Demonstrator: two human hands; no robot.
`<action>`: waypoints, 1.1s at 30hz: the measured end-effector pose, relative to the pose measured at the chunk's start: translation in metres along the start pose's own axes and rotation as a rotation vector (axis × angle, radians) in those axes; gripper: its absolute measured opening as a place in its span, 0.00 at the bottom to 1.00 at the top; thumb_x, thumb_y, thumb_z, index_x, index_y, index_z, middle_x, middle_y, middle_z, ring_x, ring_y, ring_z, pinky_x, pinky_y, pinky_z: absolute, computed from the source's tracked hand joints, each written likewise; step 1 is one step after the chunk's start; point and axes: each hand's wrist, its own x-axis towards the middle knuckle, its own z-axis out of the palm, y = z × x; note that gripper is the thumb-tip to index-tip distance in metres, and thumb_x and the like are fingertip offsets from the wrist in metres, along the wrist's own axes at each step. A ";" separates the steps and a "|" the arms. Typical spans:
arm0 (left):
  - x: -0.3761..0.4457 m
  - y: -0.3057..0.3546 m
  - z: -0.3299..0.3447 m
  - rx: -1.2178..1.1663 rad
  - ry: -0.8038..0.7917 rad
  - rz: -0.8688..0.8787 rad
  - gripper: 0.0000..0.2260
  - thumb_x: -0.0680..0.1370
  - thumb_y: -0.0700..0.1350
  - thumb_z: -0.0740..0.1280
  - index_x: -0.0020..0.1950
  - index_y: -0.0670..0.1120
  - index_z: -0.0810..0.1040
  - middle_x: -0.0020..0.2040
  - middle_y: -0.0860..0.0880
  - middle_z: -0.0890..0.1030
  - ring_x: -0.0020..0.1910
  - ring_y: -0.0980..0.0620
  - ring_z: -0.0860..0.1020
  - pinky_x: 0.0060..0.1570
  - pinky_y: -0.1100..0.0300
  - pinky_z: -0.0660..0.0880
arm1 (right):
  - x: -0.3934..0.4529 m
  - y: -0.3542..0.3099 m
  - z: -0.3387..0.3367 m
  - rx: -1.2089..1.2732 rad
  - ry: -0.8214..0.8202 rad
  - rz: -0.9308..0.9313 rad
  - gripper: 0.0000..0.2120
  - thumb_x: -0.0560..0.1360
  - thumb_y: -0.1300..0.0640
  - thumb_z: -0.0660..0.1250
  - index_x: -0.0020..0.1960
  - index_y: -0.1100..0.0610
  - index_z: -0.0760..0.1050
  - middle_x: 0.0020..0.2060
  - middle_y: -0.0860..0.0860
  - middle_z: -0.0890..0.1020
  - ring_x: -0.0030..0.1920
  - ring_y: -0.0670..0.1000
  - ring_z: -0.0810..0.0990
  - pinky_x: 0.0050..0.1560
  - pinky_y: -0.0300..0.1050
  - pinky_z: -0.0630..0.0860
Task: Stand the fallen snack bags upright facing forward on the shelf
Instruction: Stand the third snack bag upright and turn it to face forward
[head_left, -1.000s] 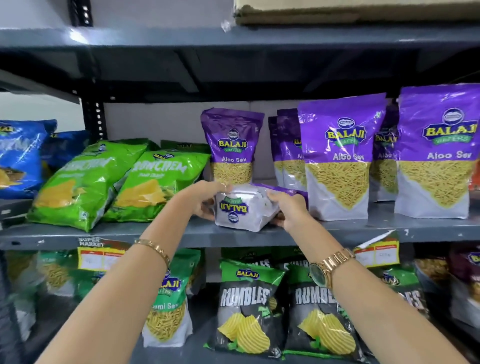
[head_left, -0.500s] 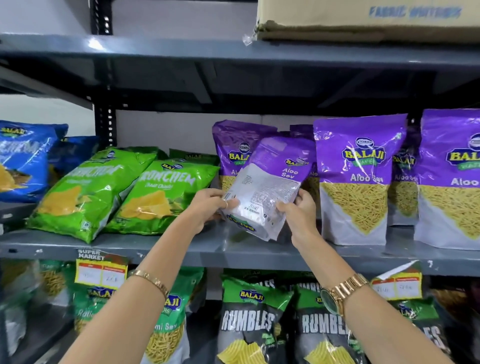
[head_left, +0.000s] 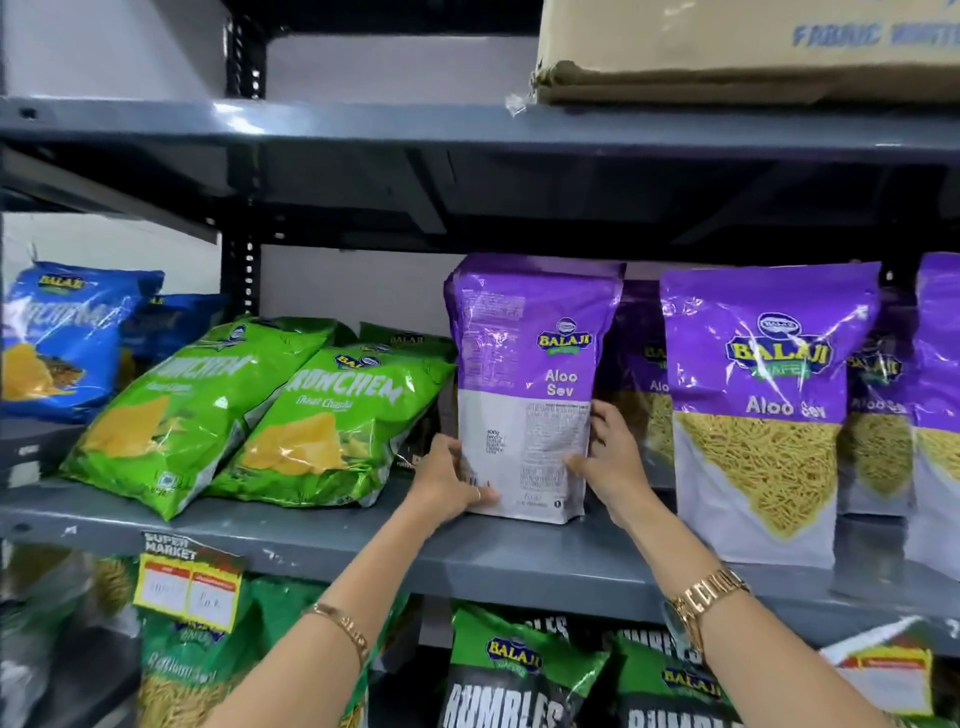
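A purple Aloo Sev bag (head_left: 524, 384) stands upright on the grey middle shelf (head_left: 322, 545), its printed back panel turned toward me. My left hand (head_left: 449, 480) grips its lower left edge. My right hand (head_left: 605, 457) holds its lower right edge. Another purple bag is hidden right behind it. To the right, upright Aloo Sev bags (head_left: 758, 410) face forward. Left of my hands, two green Crunchem bags (head_left: 332, 421) lie slanted back on the shelf.
Blue Crunchem bags (head_left: 62, 338) lean at the far left. A cardboard box (head_left: 748, 52) sits on the top shelf. Black Rumbles bags (head_left: 509, 680) and green sev bags fill the shelf below. Price tags (head_left: 187, 587) hang from the shelf's front lip.
The purple bag went from lying flat on the shelf, through a tilt, to standing upright with both hands on its lower edges. The camera moved closer and tilted up.
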 end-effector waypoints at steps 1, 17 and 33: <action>0.001 -0.001 0.001 0.007 0.003 -0.002 0.32 0.60 0.37 0.79 0.60 0.40 0.67 0.40 0.54 0.72 0.45 0.50 0.73 0.47 0.59 0.71 | 0.002 0.002 0.000 0.006 -0.001 -0.004 0.28 0.66 0.78 0.62 0.58 0.53 0.65 0.55 0.52 0.76 0.52 0.47 0.76 0.46 0.35 0.75; -0.061 0.048 0.057 -0.243 0.304 -0.027 0.25 0.72 0.41 0.66 0.66 0.35 0.64 0.67 0.37 0.67 0.66 0.40 0.68 0.66 0.46 0.67 | 0.041 0.019 0.003 0.302 0.041 0.385 0.23 0.78 0.44 0.50 0.59 0.58 0.73 0.56 0.54 0.78 0.58 0.54 0.76 0.61 0.51 0.71; -0.002 0.043 0.026 -0.616 0.034 -0.278 0.19 0.80 0.49 0.48 0.36 0.47 0.73 0.36 0.46 0.76 0.34 0.50 0.74 0.35 0.61 0.70 | 0.027 0.015 0.010 0.114 -0.218 0.203 0.14 0.72 0.45 0.64 0.36 0.53 0.65 0.26 0.50 0.67 0.19 0.45 0.66 0.19 0.32 0.61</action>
